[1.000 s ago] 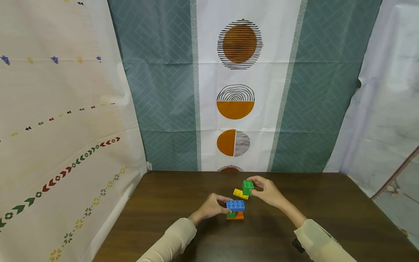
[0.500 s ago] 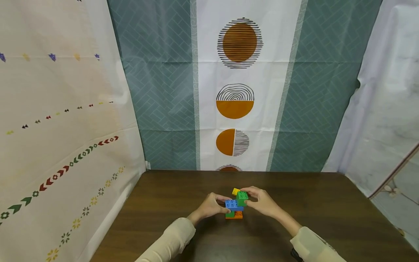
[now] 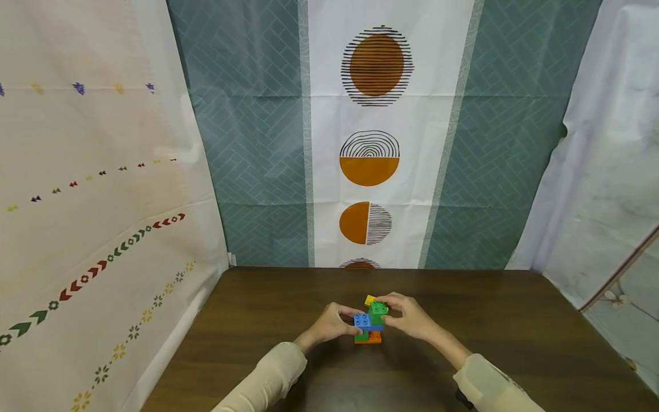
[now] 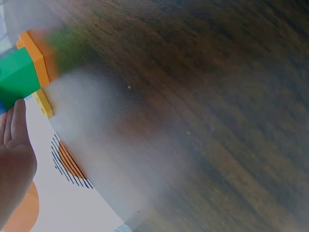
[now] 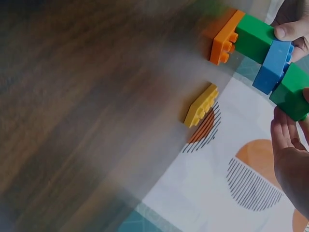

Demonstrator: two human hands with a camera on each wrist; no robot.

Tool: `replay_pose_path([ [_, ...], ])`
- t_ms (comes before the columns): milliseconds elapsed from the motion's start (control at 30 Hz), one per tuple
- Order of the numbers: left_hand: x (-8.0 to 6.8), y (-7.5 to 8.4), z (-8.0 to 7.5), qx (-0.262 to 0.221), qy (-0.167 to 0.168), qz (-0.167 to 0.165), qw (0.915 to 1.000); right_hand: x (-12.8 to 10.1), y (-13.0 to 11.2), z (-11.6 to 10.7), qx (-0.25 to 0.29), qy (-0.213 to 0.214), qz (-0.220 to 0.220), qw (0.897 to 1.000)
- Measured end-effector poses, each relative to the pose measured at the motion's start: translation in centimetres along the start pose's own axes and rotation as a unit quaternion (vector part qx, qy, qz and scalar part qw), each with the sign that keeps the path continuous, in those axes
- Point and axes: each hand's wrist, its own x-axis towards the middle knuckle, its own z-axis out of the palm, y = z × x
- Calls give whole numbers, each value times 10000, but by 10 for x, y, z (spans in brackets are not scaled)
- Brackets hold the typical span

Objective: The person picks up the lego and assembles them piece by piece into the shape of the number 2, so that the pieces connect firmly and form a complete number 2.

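A stack of toy building bricks stands on the table: an orange brick at the bottom, a green brick on it, then a blue brick. The blue brick overhangs the green one toward the right. My left hand holds the blue brick from the left, thumb in front and fingers behind. With thumb and fingers, my right hand pinches a second green brick, which sits against the studs at the blue brick's right end. Whether it is fully pressed down I cannot tell.
A flat yellow brick lies on the dark wooden table behind the stack, partly covered by the right hand in the head view. Patterned cloths hang behind the table and at both sides.
My right hand has brought the second green brick left and down, from above the yellow brick onto the blue brick's right end. The left hand has kept its hold on the blue brick.
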Motion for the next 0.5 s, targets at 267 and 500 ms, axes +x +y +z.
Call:
replay_pose_path([
  [267, 0, 1, -2, 4, -1, 25, 10000, 4, 0, -6, -65, -194, 63, 9998],
  [500, -1, 0, 0, -27, 23, -23, 10000, 5, 0, -7, -249, -384, -14, 9990],
])
